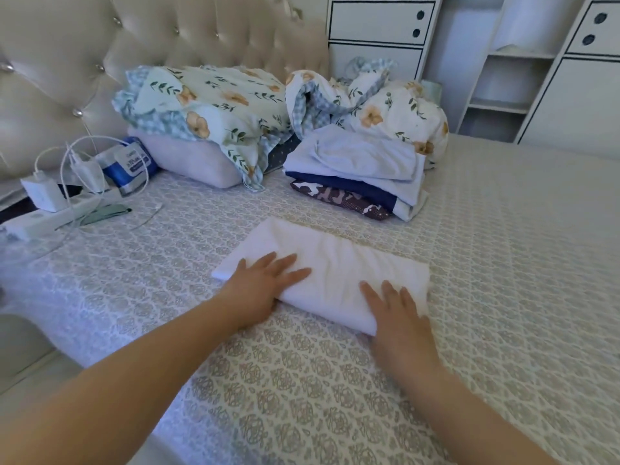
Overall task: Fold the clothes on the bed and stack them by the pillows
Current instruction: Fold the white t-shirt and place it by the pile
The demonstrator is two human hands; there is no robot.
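While folded, towel (339, 270) underlies 2 flat hands (265, 283).

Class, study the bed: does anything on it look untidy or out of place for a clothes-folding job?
Yes. A power strip with chargers and tangled cables lies on the bed's left edge, beside a wipes pack. The floral bedding behind the folded stack is crumpled. The white garment itself lies neatly.

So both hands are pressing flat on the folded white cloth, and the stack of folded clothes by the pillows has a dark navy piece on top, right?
Not quite. The head view shows a pale blue garment topping the stack of folded clothes; the navy piece lies beneath it. Left hand and right hand do press flat on the folded white cloth.
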